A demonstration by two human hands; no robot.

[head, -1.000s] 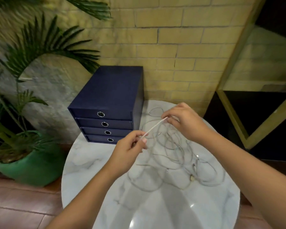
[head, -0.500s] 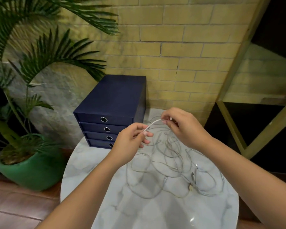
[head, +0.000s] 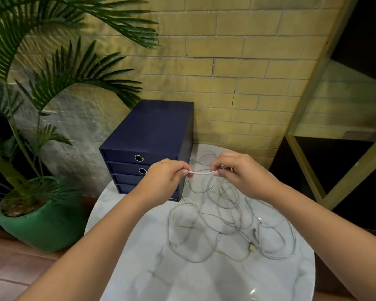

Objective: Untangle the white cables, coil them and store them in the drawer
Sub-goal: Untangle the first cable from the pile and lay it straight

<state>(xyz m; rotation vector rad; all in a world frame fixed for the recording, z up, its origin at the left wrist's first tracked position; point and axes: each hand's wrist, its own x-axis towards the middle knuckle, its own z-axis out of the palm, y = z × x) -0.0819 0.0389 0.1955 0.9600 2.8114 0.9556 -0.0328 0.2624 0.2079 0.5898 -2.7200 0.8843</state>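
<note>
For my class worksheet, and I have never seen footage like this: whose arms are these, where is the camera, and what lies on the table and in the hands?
No machine here: a person wears a wide-angle camera on the head, looking forward and down, so both arms are the person's own. The left hand and right hand each pinch a white cable, a short stretch held taut between them. The other loops form a tangle on the round marble table. At its far left stands a dark blue drawer box, drawers shut. On the floor beside it is a palm in a green pot.
</note>
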